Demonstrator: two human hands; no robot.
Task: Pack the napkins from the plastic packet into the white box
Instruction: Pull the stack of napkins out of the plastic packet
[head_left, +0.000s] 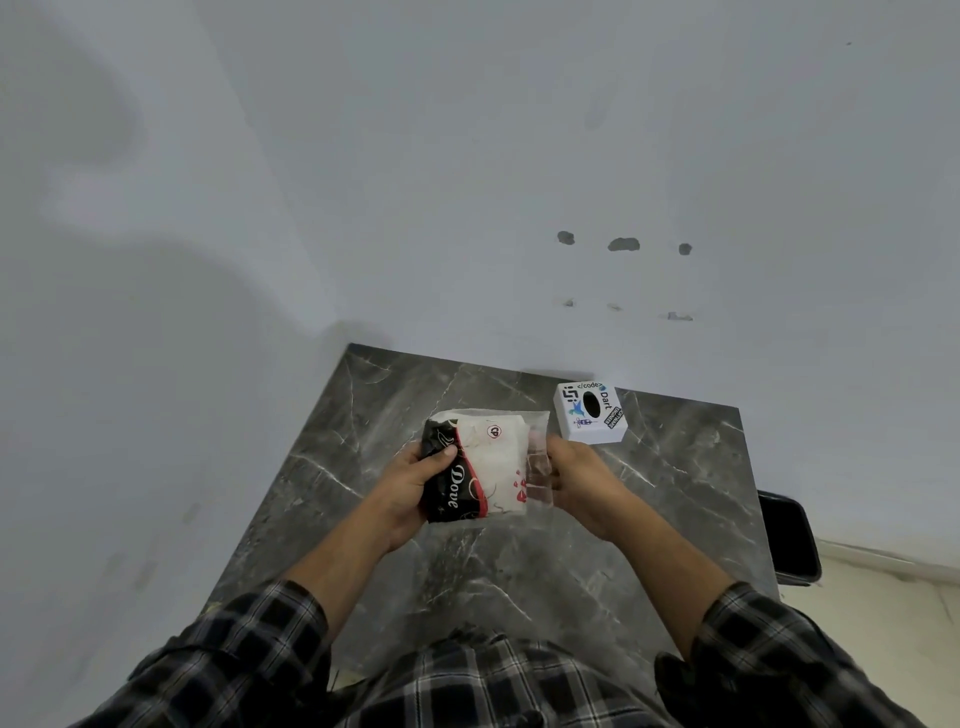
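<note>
Both hands gripping plastic packet (485, 465): left hand (415, 486), right hand (576, 473); napkins (493, 457) inside, white box (589, 413) w/o any yet.

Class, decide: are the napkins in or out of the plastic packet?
In. The white napkins sit inside the clear plastic packet, held by both hands.

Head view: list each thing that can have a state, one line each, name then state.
plastic packet: held above the table by both hands, napkins inside.
napkins: inside the packet, none taken out yet.
white box: closed, resting on the table, dark oval slot on top, nothing poking out.
left hand: closed on the packet's dark end.
right hand: pinching the packet's clear end.
table: carries only the box.
</note>
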